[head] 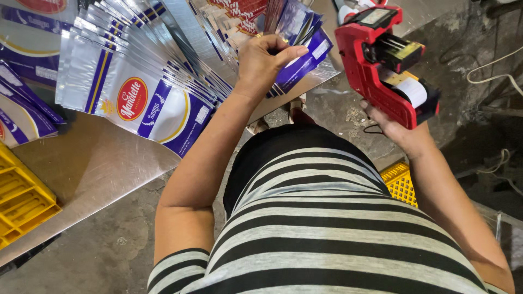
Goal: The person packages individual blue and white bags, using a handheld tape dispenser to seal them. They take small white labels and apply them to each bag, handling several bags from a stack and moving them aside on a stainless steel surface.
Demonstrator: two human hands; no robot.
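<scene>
The left hand (264,60) pinches a blue-and-silver pouch (302,60) lying on the steel table (92,169) — one of a fanned row. The right hand (395,128) is closed around a red label gun (381,65), held up just right of the pouches — clear of the table.

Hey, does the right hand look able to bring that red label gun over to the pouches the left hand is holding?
Probably yes: the right hand holds the label gun just beside the pouches in the left hand, nothing between.
</scene>
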